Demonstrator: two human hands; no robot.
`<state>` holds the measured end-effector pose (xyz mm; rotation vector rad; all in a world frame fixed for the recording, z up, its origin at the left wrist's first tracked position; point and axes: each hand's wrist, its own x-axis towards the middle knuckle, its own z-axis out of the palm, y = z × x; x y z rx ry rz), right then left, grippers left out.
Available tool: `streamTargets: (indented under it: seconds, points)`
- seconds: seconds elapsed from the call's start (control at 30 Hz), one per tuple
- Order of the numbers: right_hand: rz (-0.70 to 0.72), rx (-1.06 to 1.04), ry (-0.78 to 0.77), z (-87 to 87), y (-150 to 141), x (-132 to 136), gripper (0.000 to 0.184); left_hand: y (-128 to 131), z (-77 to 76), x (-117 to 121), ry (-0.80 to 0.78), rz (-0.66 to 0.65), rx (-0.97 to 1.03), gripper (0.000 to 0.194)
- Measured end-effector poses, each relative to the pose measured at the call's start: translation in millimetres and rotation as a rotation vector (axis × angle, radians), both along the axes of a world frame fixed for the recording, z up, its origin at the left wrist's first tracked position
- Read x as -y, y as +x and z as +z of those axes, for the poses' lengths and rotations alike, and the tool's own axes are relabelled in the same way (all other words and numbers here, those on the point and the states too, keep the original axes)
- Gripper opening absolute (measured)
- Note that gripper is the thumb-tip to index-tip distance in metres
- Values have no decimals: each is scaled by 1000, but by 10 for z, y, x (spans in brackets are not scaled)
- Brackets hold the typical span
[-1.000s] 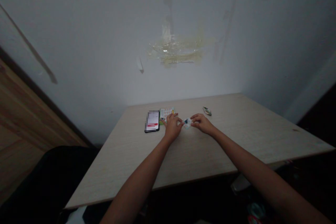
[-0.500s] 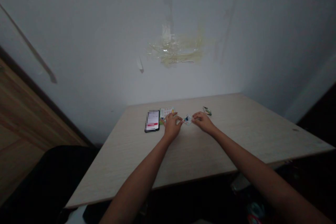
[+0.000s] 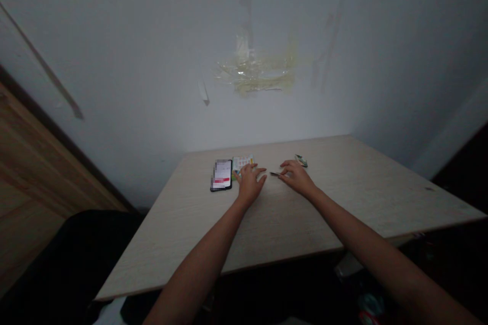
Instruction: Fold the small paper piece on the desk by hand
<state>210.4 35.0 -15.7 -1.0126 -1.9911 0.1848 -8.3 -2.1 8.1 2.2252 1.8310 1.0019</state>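
Observation:
My left hand [image 3: 250,182] rests on the pale wooden table [image 3: 290,223] with its fingers spread, beside a colourful printed card [image 3: 241,161] and apart from the small piece. My right hand [image 3: 295,175] pinches a small thin piece [image 3: 274,174], seen edge-on and dark, at its fingertips just above the tabletop. I cannot make out what the piece is.
A phone [image 3: 221,174] with a lit screen lies left of the card. A small dark wrapped item [image 3: 301,160] lies behind my right hand. A white wall with tape remnants stands behind the table. A dark chair back sits at lower left.
Both hands held the small piece between them; my left hand has let go and its fingers have spread on the table. The piece, in my right hand, has turned edge-on.

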Motion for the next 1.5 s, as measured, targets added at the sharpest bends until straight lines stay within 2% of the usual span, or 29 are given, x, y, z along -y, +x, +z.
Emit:
streamTargets:
  seconds: [0.17,0.3,0.47,0.63,0.83,1.03,1.13,1.3,1.5]
  points:
    - [94,64,-131,-4,-30,22,8,15,-24,5,-19,-4,-60,23]
    - [143,105,-118,18,-41,26,10,18,-48,4,-55,-24,-133,21]
    - [111,143,-87,19,-35,22,18,22,-65,8,-61,-13,-200,25]
    - [125,78,-126,2,-43,27,24,24,-72,16,-70,-3,-236,35]
    - [180,60,-122,21,-38,13,37,21,-62,14,-102,-10,-238,32]
    - [191,109,-110,20,-28,0,17,7,-34,21,-77,-27,-209,23]
    - [175,115,-100,6,-24,-9,14,-20,-25,12,-82,-53,-205,20]
    - [172,127,-93,-6,-24,-33,10,-78,-9,-15,-136,-117,-204,25]
    - [178,117,-91,8,-45,-39,8,-73,25,-1,-139,-116,-191,23]
